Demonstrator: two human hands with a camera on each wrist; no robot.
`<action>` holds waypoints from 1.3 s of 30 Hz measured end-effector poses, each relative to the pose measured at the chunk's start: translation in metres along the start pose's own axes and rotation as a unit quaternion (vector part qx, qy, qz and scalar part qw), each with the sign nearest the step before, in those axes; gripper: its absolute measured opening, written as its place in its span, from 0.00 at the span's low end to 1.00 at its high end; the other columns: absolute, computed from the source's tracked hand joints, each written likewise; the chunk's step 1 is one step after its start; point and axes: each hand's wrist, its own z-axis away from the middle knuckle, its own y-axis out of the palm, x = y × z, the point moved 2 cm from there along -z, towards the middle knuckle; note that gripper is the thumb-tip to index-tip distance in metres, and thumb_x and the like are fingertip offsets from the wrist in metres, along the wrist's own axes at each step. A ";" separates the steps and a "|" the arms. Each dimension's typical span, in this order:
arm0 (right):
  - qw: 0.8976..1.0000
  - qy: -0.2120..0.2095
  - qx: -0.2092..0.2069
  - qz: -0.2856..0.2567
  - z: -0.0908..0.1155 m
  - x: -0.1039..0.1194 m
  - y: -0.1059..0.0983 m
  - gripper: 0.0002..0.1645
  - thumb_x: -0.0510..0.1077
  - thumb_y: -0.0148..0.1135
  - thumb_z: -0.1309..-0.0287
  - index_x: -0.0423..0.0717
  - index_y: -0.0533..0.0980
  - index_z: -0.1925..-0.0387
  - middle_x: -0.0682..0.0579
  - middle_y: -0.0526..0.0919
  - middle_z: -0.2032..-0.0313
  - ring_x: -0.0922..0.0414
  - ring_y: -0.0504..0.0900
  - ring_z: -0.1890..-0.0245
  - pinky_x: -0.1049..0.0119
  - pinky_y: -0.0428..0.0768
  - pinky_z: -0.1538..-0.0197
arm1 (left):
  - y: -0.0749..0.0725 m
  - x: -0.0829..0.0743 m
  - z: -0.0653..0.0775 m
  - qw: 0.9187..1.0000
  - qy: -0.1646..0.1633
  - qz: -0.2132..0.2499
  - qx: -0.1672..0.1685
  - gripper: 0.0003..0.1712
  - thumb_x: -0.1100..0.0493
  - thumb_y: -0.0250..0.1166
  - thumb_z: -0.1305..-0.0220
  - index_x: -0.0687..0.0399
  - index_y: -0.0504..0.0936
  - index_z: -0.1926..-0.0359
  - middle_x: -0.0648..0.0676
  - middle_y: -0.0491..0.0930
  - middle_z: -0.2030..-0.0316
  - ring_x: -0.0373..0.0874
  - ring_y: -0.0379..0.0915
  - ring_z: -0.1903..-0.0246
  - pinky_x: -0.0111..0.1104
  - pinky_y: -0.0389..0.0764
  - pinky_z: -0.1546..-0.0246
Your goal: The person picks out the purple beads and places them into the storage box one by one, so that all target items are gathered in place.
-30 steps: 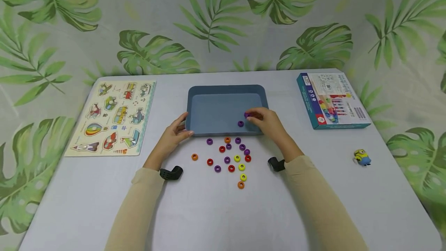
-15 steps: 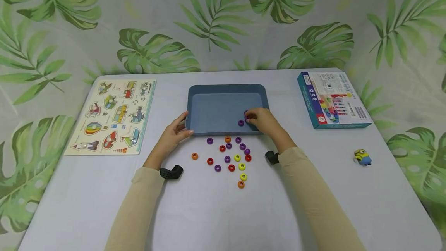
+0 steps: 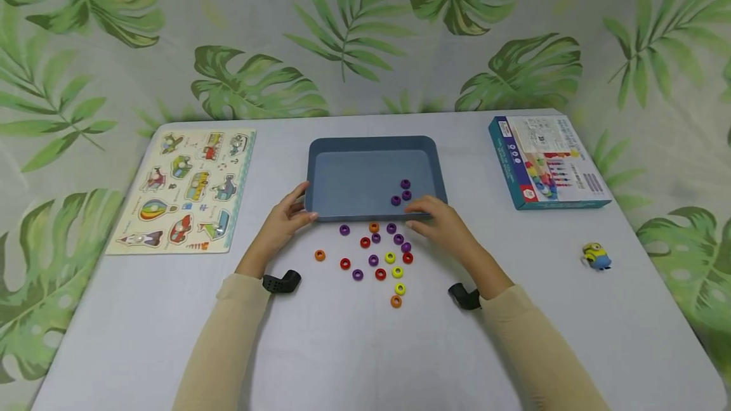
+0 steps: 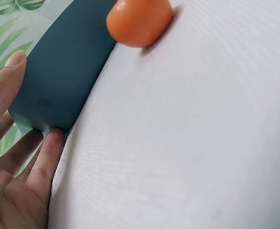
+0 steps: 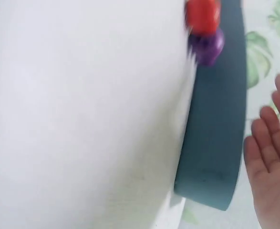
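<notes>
In the head view my left hand (image 3: 278,227) holds the front left corner of a blue-grey tray (image 3: 365,143). The left wrist view shows its thumb at the rim and fingertips against the corner. My right hand (image 3: 442,226) is over the tray's front right edge, fingers extended, holding nothing. Inside the tray sit three purple beads, one of them a purple bead (image 3: 405,184) at the back. Loose ring beads lie in front of it: a purple bead (image 3: 344,230), an orange bead (image 3: 320,255), a red bead (image 3: 380,274), a yellow bead (image 3: 397,272) and several more.
A wooden picture puzzle board (image 3: 183,192) lies on the table at the left. At the back right is a flat teal-edged box (image 3: 548,162) with a printed lid. A small yellow and blue toy figure (image 3: 596,256) rests near the right side of the table.
My right hand has let go of a purple bead in the tray and drawn back toward the front right edge. Three purple beads now show there. The left hand has stayed at the corner.
</notes>
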 end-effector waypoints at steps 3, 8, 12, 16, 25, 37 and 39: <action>1.000 -0.010 -0.026 -0.008 0.013 0.003 0.002 0.15 0.41 0.61 0.57 0.47 0.74 0.62 0.55 0.72 0.60 0.58 0.69 0.56 0.64 0.67 0.53 | 0.001 0.001 -0.001 1.000 0.000 0.002 0.002 0.39 0.58 0.59 0.49 0.45 0.50 0.38 0.59 0.52 0.42 0.54 0.55 0.47 0.40 0.65 0.54; 0.998 -0.004 0.006 -0.057 0.022 0.002 0.011 0.15 0.38 0.61 0.57 0.42 0.74 0.63 0.53 0.74 0.64 0.59 0.72 0.65 0.67 0.72 0.60 | 0.000 0.002 -0.001 1.000 -0.003 0.008 -0.002 0.39 0.58 0.59 0.49 0.45 0.50 0.39 0.60 0.53 0.43 0.53 0.55 0.48 0.39 0.65 0.54; 0.996 0.037 0.044 -0.071 0.025 -0.006 0.021 0.13 0.41 0.61 0.57 0.44 0.74 0.64 0.53 0.75 0.68 0.61 0.72 0.70 0.69 0.73 0.64 | 0.000 0.003 -0.001 1.000 0.002 0.003 0.000 0.39 0.58 0.59 0.49 0.45 0.50 0.38 0.59 0.53 0.42 0.53 0.54 0.47 0.40 0.65 0.53; 0.993 0.065 0.065 -0.072 0.027 -0.014 0.028 0.12 0.44 0.60 0.56 0.48 0.75 0.65 0.56 0.75 0.71 0.61 0.71 0.73 0.69 0.73 0.68 | 0.000 0.004 0.000 1.000 0.003 -0.002 -0.001 0.39 0.57 0.59 0.49 0.44 0.50 0.38 0.59 0.52 0.42 0.53 0.54 0.47 0.40 0.65 0.53; 0.994 0.083 0.055 -0.053 0.028 -0.015 0.029 0.10 0.46 0.59 0.55 0.51 0.75 0.67 0.60 0.74 0.75 0.62 0.71 0.74 0.71 0.72 0.71 | 0.000 0.004 0.000 1.000 0.002 0.000 -0.004 0.39 0.57 0.59 0.50 0.45 0.50 0.39 0.58 0.52 0.42 0.53 0.54 0.47 0.40 0.65 0.53; 0.995 0.017 -0.037 -0.094 -0.017 0.012 -0.012 0.14 0.46 0.56 0.53 0.45 0.74 0.63 0.54 0.75 0.65 0.60 0.74 0.66 0.67 0.73 0.63 | -0.001 0.001 0.000 1.000 0.001 0.002 -0.005 0.38 0.58 0.59 0.49 0.45 0.50 0.39 0.58 0.51 0.42 0.53 0.53 0.47 0.41 0.64 0.53; 0.994 0.023 -0.048 -0.097 -0.032 0.008 -0.015 0.14 0.46 0.56 0.52 0.44 0.74 0.63 0.53 0.76 0.66 0.60 0.74 0.66 0.67 0.73 0.63 | 0.000 0.000 0.001 1.000 -0.001 0.001 -0.005 0.38 0.58 0.59 0.49 0.45 0.50 0.39 0.58 0.51 0.42 0.53 0.53 0.47 0.41 0.64 0.53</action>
